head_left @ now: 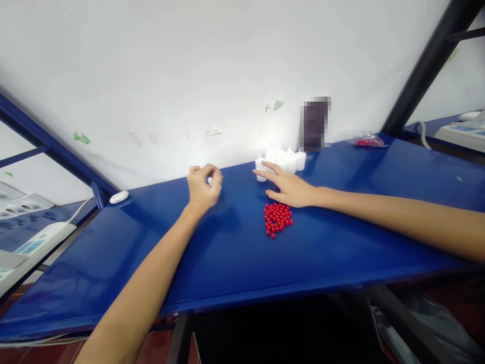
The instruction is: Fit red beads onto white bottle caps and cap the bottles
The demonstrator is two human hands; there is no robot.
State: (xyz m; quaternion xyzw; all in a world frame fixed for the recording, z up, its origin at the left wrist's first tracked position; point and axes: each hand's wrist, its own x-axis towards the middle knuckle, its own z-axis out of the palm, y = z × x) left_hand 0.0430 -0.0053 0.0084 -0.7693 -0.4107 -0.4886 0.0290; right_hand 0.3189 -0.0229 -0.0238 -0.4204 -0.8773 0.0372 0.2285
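Blue surface (227,268): red pieces (278,218) loosely clustered | right hand (291,189): just beyond them, fingers apart, contact with bottles unclear | left hand (204,188): fingers closed around white item (210,180), mostly hidden | white bottles (290,163): grouped near wall (170,76)

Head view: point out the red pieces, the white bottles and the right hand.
Red pieces (279,218): head view, on a piece near the cluster's middle.
White bottles (291,163): head view, on the body of one in the group.
Right hand (291,190): head view, back of the hand.
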